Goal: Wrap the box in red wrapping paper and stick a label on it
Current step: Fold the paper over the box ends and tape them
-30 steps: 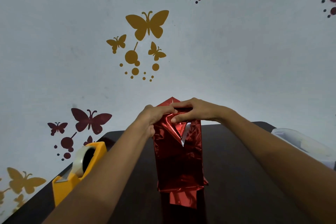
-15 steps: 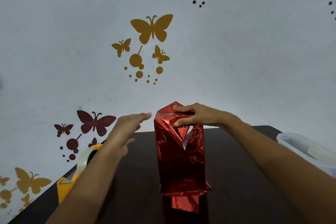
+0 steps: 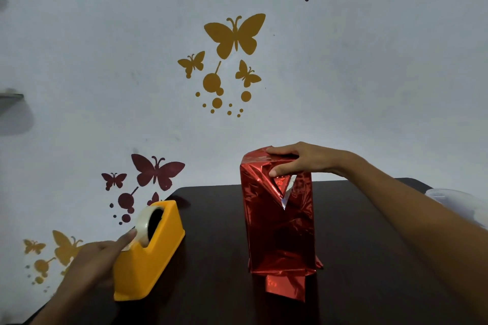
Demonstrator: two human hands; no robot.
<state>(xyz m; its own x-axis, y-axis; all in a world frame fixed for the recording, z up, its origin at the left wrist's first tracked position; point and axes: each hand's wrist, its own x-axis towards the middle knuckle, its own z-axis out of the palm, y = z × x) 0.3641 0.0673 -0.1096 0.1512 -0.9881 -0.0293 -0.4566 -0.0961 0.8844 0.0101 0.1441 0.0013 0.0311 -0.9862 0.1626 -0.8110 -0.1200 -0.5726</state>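
R hand [image 3: 303, 161] grips wrapped box [image 3: 280, 232] top; L hand [image 3: 92, 261] touches tape [image 3: 144, 221].

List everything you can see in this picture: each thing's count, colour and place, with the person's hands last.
Tall foil-wrapped box: one, shiny red, upright mid-table.
Plastic tape dispenser: one, yellow, table's left edge.
Roll of tape: one, whitish, in the dispenser.
Plastic container: one, white, far right, partly out of frame.
Flat-topped table: one, dark brown, under the objects.
Butterfly wall stickers: many, gold and maroon, on the pale wall.
Left hand: one, fingertip touching the roll of tape.
Right hand: one, gripping the box's folded top.
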